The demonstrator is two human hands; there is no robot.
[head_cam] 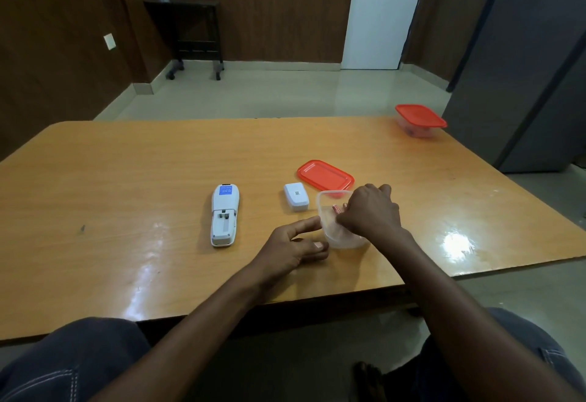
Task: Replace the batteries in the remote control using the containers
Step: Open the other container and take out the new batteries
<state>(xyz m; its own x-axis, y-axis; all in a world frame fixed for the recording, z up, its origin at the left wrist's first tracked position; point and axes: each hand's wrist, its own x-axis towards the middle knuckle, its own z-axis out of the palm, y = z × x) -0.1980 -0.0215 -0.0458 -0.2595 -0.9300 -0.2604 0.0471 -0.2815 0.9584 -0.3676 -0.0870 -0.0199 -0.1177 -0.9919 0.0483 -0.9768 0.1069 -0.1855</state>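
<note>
My right hand (369, 209) reaches into the open clear container (333, 221), its grip pinching a battery (336, 209). My left hand (290, 247) steadies the container, fingers spread. The remote (224, 214) lies left on the counter (126, 195), back open.

left hand (291, 243) fingers spread, right hand (369, 209) fingers curled downward
</note>
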